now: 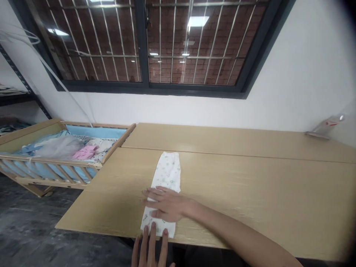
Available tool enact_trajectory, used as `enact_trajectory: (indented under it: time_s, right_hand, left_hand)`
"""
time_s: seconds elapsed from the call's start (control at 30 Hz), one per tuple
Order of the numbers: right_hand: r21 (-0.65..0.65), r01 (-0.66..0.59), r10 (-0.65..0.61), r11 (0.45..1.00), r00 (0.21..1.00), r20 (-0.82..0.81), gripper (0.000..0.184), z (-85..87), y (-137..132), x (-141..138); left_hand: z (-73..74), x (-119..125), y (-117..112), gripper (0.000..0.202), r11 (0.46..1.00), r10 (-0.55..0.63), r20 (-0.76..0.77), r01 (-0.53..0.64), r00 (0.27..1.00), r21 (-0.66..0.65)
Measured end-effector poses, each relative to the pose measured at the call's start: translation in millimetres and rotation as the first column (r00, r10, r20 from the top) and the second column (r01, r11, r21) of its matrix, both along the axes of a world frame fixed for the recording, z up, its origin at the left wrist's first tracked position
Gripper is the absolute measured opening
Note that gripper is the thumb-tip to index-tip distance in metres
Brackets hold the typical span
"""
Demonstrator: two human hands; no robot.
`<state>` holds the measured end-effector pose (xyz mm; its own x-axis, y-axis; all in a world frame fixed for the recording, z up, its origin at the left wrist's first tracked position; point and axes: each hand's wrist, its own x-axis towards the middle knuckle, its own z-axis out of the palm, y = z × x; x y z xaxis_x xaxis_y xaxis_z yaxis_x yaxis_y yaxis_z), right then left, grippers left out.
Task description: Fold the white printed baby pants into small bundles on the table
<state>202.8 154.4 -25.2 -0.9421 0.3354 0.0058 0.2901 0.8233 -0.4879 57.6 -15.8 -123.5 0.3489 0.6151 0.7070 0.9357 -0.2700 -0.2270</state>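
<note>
A folded white garment with a small pale green print, shaped like baby pants, lies flat and lengthwise on the wooden table. Across its lower half rests my right hand, palm down, with fingers spread and pointing left. My left hand comes in from the bottom edge of the view. Its fingers are apart, and their tips are over the garment's near end; whether they press on it I cannot tell. Neither hand grips anything.
To the left stands a wooden crib with blue lining, holding a pink cloth and other fabrics. A clear plastic bag sits at the table's back right. Behind is a barred window.
</note>
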Motion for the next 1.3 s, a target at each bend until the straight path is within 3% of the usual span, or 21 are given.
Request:
enact_trajectory:
  time_s: [0.17, 0.4, 0.57, 0.67, 0.77, 0.87, 1.03, 1.17, 1.3]
  right_hand:
    - [0.06, 0.174, -0.177, 0.983, 0.983, 0.056, 0.059, -11.7, 65, 6]
    - [0.164, 0.416, -0.432, 0.895, 0.899, 0.078, 0.064, -23.7, 151, 20]
    - [0.182, 0.452, -0.466, 0.873, 0.884, 0.041, 0.066, -30.0, 178, 26]
    - [0.169, 0.444, -0.45, 0.88, 0.893, -0.002, 0.065, -33.3, 181, 29]
    - [0.178, 0.411, -0.413, 0.894, 0.91, -0.025, 0.062, -34.0, 180, 34]
    - [0.21, 0.389, -0.388, 0.897, 0.92, -0.046, 0.059, -30.4, 179, 40]
    - [0.344, 0.443, -0.408, 0.828, 0.896, -0.172, 0.054, -16.1, 159, 47]
    - [0.346, 0.492, -0.415, 0.799, 0.867, -0.276, 0.044, -0.8, 102, 57]
    - [0.145, 0.446, -0.405, 0.883, 0.882, -0.243, 0.029, 20.0, 15, 69]
  left_hand:
    - [15.9, -4, 5, 0.051, 0.999, -0.014, -0.118, 0.02, 0.993, 0.045]
    - [13.9, -7, 3, 0.054, 0.999, 0.001, -0.16, 0.004, 0.987, 0.033]
    - [10.9, -7, 3, 0.055, 1.0, 0.004, -0.128, -0.004, 0.992, -0.002]
    - [5.2, 2, 2, 0.054, 0.999, -0.008, -0.007, 0.008, 1.0, -0.038]
    - [-2.0, 20, -2, 0.053, 0.995, 0.022, 0.122, -0.01, 0.992, -0.095]
    - [-3.6, 37, -5, 0.054, 0.993, 0.019, 0.145, -0.002, 0.989, -0.115]
    - [18.4, 29, 5, 0.048, 0.985, -0.033, 0.177, 0.063, 0.984, -0.163]
    - [43.9, 1, 24, 0.039, 0.955, -0.206, 0.172, 0.236, 0.964, -0.18]
    - [55.4, -13, 31, 0.028, 0.913, -0.296, 0.241, 0.348, 0.924, -0.212]
